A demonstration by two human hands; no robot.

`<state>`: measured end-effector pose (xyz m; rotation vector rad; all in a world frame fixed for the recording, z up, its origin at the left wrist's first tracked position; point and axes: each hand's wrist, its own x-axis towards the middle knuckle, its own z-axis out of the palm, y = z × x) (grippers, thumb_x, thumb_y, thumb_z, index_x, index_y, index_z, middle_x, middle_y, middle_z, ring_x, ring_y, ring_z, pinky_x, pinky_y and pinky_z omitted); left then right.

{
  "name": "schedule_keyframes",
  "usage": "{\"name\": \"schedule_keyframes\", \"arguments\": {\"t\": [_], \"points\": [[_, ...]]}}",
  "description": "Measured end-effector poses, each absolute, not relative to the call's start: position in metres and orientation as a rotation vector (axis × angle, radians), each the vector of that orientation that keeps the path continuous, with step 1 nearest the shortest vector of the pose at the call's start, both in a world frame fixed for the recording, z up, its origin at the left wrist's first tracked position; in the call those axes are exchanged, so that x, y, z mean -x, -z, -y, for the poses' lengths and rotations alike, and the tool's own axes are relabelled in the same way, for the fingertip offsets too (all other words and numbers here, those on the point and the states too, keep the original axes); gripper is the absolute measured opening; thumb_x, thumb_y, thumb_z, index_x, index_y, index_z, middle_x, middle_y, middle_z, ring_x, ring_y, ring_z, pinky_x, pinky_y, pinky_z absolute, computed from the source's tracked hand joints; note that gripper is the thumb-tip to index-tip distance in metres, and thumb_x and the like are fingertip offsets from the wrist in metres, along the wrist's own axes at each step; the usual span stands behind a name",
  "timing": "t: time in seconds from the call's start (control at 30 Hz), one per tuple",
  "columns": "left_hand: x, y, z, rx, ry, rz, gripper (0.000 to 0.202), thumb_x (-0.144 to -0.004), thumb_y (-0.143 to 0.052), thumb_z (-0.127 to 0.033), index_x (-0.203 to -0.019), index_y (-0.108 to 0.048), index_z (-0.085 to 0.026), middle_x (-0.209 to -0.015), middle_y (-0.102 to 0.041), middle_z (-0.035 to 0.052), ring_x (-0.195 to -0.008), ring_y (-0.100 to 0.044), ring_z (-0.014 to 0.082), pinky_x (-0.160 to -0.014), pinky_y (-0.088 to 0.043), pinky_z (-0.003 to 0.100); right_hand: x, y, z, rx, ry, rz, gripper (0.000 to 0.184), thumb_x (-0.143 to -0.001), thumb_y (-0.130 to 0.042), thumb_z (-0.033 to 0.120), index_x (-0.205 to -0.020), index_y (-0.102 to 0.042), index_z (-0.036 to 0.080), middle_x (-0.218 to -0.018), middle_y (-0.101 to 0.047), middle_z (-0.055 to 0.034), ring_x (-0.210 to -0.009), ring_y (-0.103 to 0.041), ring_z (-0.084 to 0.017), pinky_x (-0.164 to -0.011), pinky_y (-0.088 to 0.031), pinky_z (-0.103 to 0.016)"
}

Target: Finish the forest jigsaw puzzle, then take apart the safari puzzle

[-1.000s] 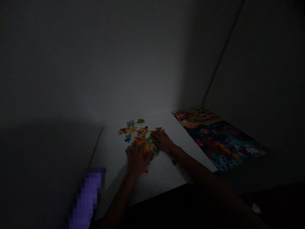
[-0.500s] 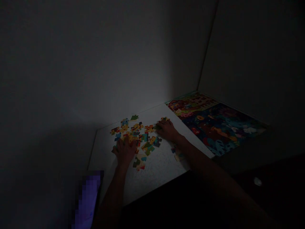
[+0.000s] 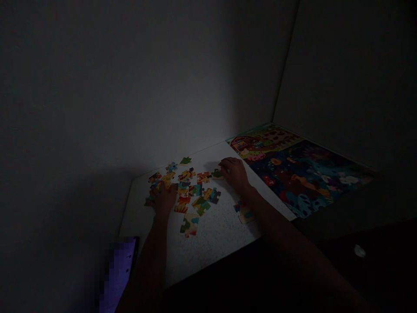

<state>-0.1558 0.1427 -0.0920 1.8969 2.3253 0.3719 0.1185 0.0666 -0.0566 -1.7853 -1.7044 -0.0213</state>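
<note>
Dim walls (image 3: 345, 87) meet in a corner behind a white table (image 3: 215, 248); a large printed picture (image 3: 293, 169) lies flat on the table's far right part, with a red barn and farm scene at one end and a dark blue, busy scene at the other; a purple patch (image 3: 119, 274) beside the table's near left edge is too blurred to tell what it is; loose jigsaw pieces (image 3: 185, 187) lie spread flat across the middle of the table, well left of the picture; a smaller cluster of pieces (image 3: 243, 214) sits just beside the right forearm (image 3: 276, 230); the left hand (image 3: 163, 200) lies palm down at the pile's left side, fingers spread and resting on pieces, with no clear hold on any; the right hand (image 3: 234, 174) sits at the pile's right side, fingers curved and just touching a dark green piece (image 3: 217, 174); the dimness leaves unclear whether that piece is actually gripped.
</note>
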Motion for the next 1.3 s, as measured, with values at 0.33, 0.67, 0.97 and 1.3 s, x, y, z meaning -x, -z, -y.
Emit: {"name": "schedule_keyframes", "arguments": {"t": [0.33, 0.67, 0.97, 1.3], "points": [[0.165, 0.100, -0.178, -1.794, -0.380, -2.384, 0.071, -0.094, -0.033, -0.058, -0.151, -0.036, -0.016, -0.159, -0.025, 0.0273, -0.149, -0.019, 0.0419, -0.115, -0.012, 0.067, -0.117, 0.061, 0.002, 2.040, 0.076, 1.662, 0.044, -0.098, -0.043, 0.045, -0.132, -0.060, 0.021, -0.149, -0.048, -0.0163, -0.137, -0.043, -0.033, -0.108, -0.036, -0.051], [0.164, 0.097, -0.224, -1.620, -0.316, -2.411, 0.087, -0.087, -0.029, -0.072, -0.153, -0.032, -0.015, -0.162, -0.018, 0.0267, -0.150, -0.011, 0.0453, -0.115, -0.012, 0.069, -0.096, 0.110, 0.073, 2.182, 0.186, 1.695, 0.067, -0.093, -0.042, 0.064, -0.145, -0.049, 0.021, -0.154, -0.043, -0.0162, -0.145, -0.033, -0.038, -0.118, -0.024, -0.059], [0.133, 0.094, -0.245, -1.708, -0.293, -2.366, 0.083, -0.087, -0.035, -0.069, -0.151, -0.035, -0.016, -0.161, -0.020, 0.0264, -0.148, -0.011, 0.0502, -0.111, -0.009, 0.075, -0.091, 0.106, 0.065, 2.041, 0.149, 1.879, 0.069, -0.096, -0.039, 0.062, -0.155, -0.035, 0.026, -0.163, -0.027, -0.0106, -0.152, -0.017, -0.036, -0.120, -0.019, -0.060], [0.082, 0.091, -0.229, -1.910, -0.200, -2.166, 0.087, -0.085, -0.035, -0.073, -0.153, -0.032, -0.018, -0.163, -0.019, 0.0224, -0.149, -0.012, 0.0472, -0.116, -0.006, 0.067, -0.058, 0.092, 0.042, 2.068, -0.049, 1.988, 0.085, -0.091, -0.035, 0.075, -0.153, -0.040, 0.016, -0.161, -0.028, -0.0181, -0.150, -0.019, -0.042, -0.120, -0.014, -0.061]]}}
